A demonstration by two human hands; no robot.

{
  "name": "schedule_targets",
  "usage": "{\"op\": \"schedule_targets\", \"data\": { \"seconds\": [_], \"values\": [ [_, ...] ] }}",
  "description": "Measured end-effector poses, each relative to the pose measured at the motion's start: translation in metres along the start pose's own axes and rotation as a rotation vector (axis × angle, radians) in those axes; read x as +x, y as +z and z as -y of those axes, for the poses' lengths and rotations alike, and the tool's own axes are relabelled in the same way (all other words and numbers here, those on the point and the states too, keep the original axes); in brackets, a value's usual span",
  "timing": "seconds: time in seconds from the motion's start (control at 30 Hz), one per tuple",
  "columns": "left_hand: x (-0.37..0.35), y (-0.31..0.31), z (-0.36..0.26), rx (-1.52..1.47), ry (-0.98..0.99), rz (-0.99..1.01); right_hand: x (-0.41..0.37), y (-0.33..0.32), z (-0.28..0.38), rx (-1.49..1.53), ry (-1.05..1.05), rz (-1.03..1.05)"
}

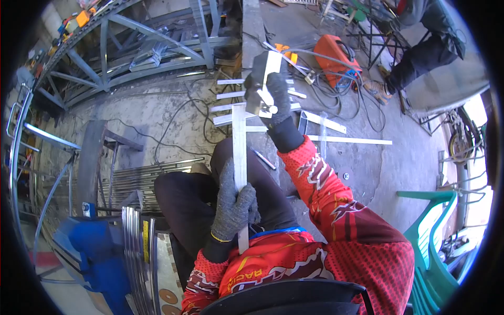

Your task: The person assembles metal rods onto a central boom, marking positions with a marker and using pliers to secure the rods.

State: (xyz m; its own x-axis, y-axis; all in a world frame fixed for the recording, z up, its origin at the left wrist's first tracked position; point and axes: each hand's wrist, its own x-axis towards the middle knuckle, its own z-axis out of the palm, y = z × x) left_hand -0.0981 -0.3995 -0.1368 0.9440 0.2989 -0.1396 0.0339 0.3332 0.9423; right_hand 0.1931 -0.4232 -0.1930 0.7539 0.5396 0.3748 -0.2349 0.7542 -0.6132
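Closest in, the left hand (234, 205) is closed tight round the near end of a long flat metal strip (239, 157), right up against the person's belly. The strip runs away from there over the lap. At its far end the right hand (273, 100), arm stretched out, is clamped shut on a short metal piece (271, 65) and holds it against the tip of the strip. Both hands are in grey knit gloves.

My read: this is the lining-up stage, with the short piece being set against the strip's end and checked by eye. Nothing looks joined, though I can't tell for sure because the glove hides the contact. Any next move needs that right-hand grip to stay put so the piece doesn't slide off the end, and the left to keep the strip from twisting.

Left of the left hand there's a bundle of bright bars (137, 247) and a blue machine (89, 252). Beyond the right hand, more cut strips (349, 140) lie on the concrete floor (157, 113), then an orange welder (333, 50) with cables. Off to its right another person (425, 52) is standing, and there's a green chair (433, 226) nearer in.
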Motion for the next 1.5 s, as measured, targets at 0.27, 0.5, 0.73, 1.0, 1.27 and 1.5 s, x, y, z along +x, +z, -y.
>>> {"op": "schedule_targets", "data": {
  "seconds": [0.27,0.5,0.73,1.0,1.27,1.5],
  "values": [
    [-0.001,-0.001,0.001,-0.03,0.013,0.001,-0.063,0.026,0.01,-0.568,0.057,-0.029],
    [0.001,-0.006,0.011,0.024,0.019,0.028,-0.078,0.065,0.003,-0.905,0.194,-0.234],
    [0.001,-0.003,0.006,0.031,0.008,0.036,-0.086,0.0,-0.013,-1.207,-0.051,-0.054],
    [0.002,-0.005,0.007,0.029,-0.02,0.083,-0.075,-0.079,-0.053,-1.292,-0.386,0.148],
    [0.005,-0.008,0.013,0.049,-0.03,0.045,-0.083,-0.042,-0.036,-1.638,-0.422,0.181],
    [0.006,-0.009,0.012,-0.007,-0.042,0.06,-0.081,0.002,-0.023,-1.256,-0.235,0.137]
  ]
}}
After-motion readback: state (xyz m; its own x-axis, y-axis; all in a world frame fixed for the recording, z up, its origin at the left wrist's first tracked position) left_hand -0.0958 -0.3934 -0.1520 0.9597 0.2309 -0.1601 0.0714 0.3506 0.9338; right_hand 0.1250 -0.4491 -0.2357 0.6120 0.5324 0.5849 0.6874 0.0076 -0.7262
